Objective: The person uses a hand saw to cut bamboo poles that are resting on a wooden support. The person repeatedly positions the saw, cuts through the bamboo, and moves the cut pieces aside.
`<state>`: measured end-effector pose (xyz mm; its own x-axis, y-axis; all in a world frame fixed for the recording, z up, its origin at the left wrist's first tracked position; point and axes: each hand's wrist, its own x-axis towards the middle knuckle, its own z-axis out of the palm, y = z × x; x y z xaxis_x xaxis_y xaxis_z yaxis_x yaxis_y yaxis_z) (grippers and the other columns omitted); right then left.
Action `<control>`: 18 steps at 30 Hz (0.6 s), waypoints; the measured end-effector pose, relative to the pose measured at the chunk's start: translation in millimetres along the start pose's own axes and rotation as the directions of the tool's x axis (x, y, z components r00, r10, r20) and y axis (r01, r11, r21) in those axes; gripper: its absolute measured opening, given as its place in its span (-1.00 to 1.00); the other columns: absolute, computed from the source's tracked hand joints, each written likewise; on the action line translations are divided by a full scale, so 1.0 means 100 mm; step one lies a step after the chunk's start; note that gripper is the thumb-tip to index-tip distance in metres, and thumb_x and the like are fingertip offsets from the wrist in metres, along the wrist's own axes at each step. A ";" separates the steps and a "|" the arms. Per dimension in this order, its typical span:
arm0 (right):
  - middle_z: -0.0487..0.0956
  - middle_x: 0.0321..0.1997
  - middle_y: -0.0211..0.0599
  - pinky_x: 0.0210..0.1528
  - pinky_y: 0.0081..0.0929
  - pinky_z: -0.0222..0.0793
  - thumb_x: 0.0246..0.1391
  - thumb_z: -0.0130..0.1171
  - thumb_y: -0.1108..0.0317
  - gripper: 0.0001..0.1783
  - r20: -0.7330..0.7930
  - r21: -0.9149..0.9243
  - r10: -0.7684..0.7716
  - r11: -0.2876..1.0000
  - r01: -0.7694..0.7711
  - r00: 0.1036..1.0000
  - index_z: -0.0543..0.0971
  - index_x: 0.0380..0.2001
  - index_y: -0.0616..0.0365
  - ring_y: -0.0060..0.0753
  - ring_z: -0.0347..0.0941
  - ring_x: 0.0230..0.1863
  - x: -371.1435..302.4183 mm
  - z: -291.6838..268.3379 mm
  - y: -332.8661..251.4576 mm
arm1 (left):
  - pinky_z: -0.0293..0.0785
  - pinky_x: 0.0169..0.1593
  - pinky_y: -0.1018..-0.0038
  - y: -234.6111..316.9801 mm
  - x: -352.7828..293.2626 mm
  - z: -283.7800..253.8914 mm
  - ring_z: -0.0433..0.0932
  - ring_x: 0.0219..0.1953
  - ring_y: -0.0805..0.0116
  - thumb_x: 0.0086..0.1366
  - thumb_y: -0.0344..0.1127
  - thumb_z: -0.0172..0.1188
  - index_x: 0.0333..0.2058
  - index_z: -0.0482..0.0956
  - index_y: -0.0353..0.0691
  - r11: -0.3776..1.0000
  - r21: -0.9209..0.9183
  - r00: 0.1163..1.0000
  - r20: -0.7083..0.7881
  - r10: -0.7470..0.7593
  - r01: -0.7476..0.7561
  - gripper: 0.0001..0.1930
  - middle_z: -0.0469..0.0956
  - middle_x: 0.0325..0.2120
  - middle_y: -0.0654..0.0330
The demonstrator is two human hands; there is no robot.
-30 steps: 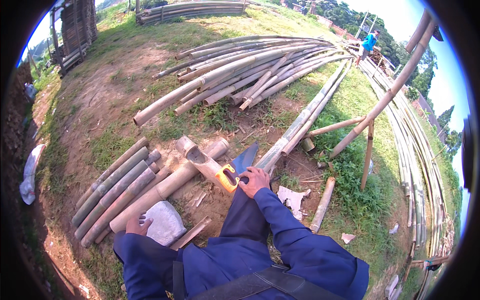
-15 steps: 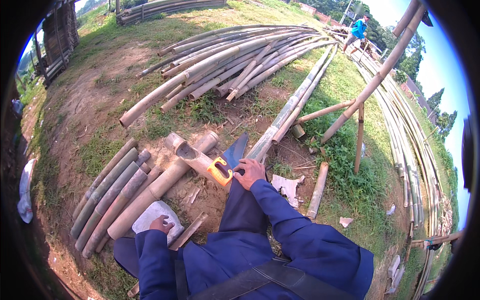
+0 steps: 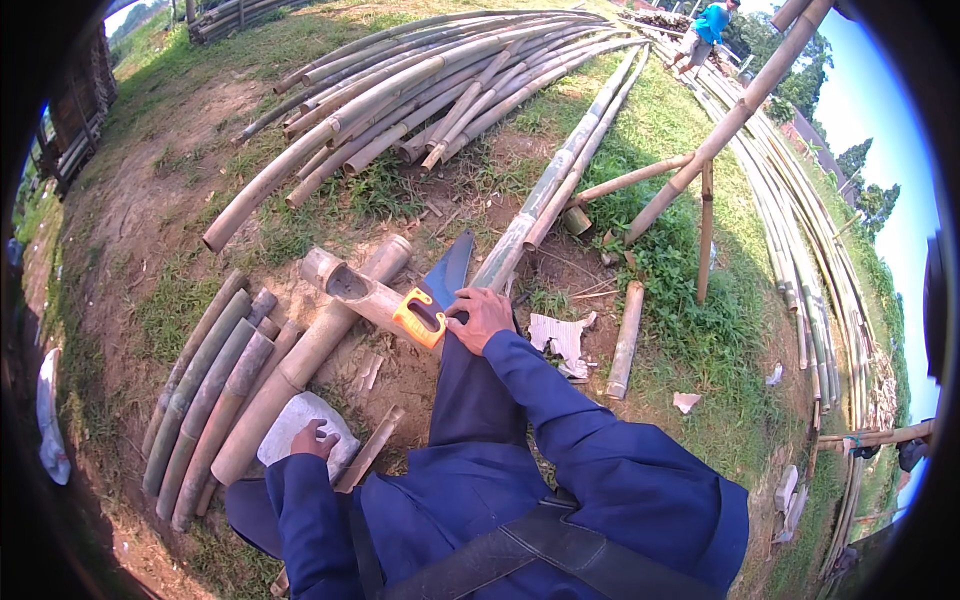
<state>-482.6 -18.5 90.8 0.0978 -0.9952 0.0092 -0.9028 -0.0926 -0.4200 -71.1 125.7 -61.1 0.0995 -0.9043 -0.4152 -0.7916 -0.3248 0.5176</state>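
Note:
My right hand (image 3: 484, 318) rests over my knee, thumb apart from the lightly bent fingers, with nothing held. Just left of it is a handsaw (image 3: 424, 318) with an orange handle and dark blade, against a notched bamboo piece (image 3: 366, 297). That piece lies across a thicker bamboo length (image 3: 318, 364). My left hand (image 3: 316, 440) hangs loosely curled and empty over my left knee, its fingers apart. Beneath it in the picture is a whitish lump or sack (image 3: 292, 424); whether the hand touches it I cannot tell. A split bamboo strip (image 3: 370, 450) lies beside it.
Several short bamboo lengths (image 3: 205, 393) lie at the left. Long poles (image 3: 400, 100) are piled ahead, and two (image 3: 560, 180) run away from my knee. A slanted bamboo post (image 3: 722, 130) stands at the right. A person (image 3: 703, 38) in blue is far off.
My view has shifted, so the surroundings sit a little further left and higher in the picture. Both hands keep nearly the same pose, and the saw stays in place.

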 end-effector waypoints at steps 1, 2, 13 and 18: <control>0.52 0.28 -0.42 0.45 -0.06 0.02 0.10 0.28 0.04 -0.74 0.002 0.004 0.001 1.000 -0.001 1.000 0.78 -0.19 -0.20 -0.20 0.29 0.38 0.00 0.02 0.00 | 0.59 0.02 0.17 0.02 -0.02 -0.02 0.70 -0.11 0.00 0.13 -0.02 0.46 0.10 0.61 -0.14 1.000 0.012 1.000 0.001 -0.007 0.007 -0.41 0.73 -0.18 -0.01; 0.53 0.28 -0.42 0.45 -0.07 0.02 0.10 0.28 0.04 -0.73 -0.013 0.019 -0.014 1.000 0.014 1.000 0.77 -0.18 -0.18 -0.19 0.30 0.37 0.02 0.03 0.01 | 0.59 0.00 0.17 0.02 -0.04 -0.03 0.71 -0.11 0.01 0.14 -0.03 0.46 0.11 0.60 -0.14 1.000 -0.002 1.000 -0.008 0.009 -0.009 -0.41 0.73 -0.19 -0.02; 0.56 0.22 -0.38 0.40 -0.09 0.11 0.06 0.32 0.06 -0.63 -0.075 0.083 -0.006 0.997 0.012 0.997 0.71 -0.08 -0.11 -0.20 0.36 0.33 0.03 0.01 0.08 | 0.60 -0.03 0.15 0.02 -0.03 0.01 0.71 -0.13 -0.01 0.12 -0.01 0.47 0.07 0.62 -0.16 1.000 0.011 1.000 0.015 -0.016 0.015 -0.42 0.73 -0.20 -0.01; 0.58 0.19 -0.37 0.37 -0.10 0.14 0.02 0.36 0.05 -0.55 -0.076 0.122 0.015 0.993 -0.006 0.997 0.68 -0.02 -0.05 -0.19 0.38 0.31 0.06 -0.01 0.10 | 0.59 -0.01 0.15 -0.05 -0.03 0.03 0.70 -0.13 -0.01 0.11 -0.01 0.47 0.06 0.63 -0.13 0.998 0.010 0.998 0.023 -0.060 0.060 -0.43 0.73 -0.21 0.02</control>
<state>-491.3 -25.0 87.6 0.0522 -0.9961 0.0718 -0.8455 -0.0823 -0.5276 -69.3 130.9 -64.3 0.1327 -0.8765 -0.4628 -0.7900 -0.3755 0.4847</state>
